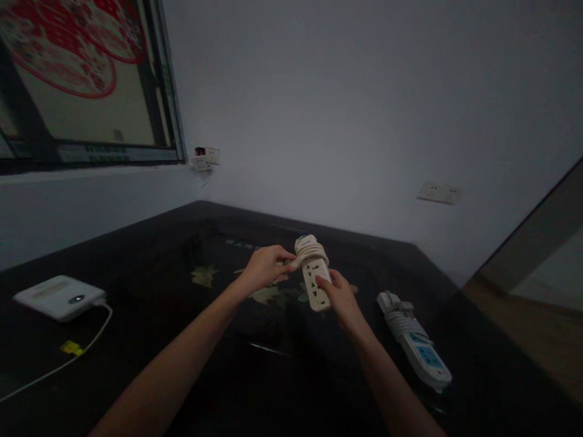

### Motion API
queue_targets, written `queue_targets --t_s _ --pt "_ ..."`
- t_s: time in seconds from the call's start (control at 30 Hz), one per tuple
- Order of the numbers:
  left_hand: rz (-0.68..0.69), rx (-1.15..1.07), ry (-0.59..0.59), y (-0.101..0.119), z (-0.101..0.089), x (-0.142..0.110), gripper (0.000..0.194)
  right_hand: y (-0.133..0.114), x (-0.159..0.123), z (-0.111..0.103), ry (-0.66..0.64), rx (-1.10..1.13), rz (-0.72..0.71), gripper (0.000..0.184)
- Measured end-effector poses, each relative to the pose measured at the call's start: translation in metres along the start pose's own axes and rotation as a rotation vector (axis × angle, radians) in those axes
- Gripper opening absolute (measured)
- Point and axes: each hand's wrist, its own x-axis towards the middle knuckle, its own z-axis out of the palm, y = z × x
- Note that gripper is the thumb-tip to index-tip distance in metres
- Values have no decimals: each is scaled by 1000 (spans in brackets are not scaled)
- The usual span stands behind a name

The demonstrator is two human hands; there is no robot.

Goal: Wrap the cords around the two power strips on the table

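A white power strip (314, 285) is held up over the dark table, tilted, with its row of sockets facing me. Its cord (311, 252) is wound around the upper end. My right hand (339, 294) grips the lower part of the strip, thumb across the socket face. At the strip's upper left, my left hand (268, 266) pinches the cord's end between thumb and fingers; whether a plug is there I cannot tell. To the right lies a second power strip (416, 343) with blue sockets, its grey-white cord wrapped around it.
The black glossy table (218, 376) has leaf patterns on its top. At the left sits a white box-like device (59, 296) with a white cable (98, 334) and a yellow tag (71, 348). Wall sockets (438, 192) are on the wall behind, and a window (91, 115) is at the left.
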Motion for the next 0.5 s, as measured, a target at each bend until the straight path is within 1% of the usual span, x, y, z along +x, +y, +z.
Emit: queue_targets --t_s 0.17,0.23,0.33,0.5 --pt "-127 -493 -64 -10 18 4 30 3 3 -1 27 -20 -27 30" --pt "-140 -620 -53 -12 23 6 32 2 2 -1 33 -24 -44 31" --pt "-104 -684 -21 -11 26 6 31 1 1 -2 37 -48 -79 30" --pt "-28 -670 14 -12 30 6 29 0 0 -2 84 -116 -173 26"
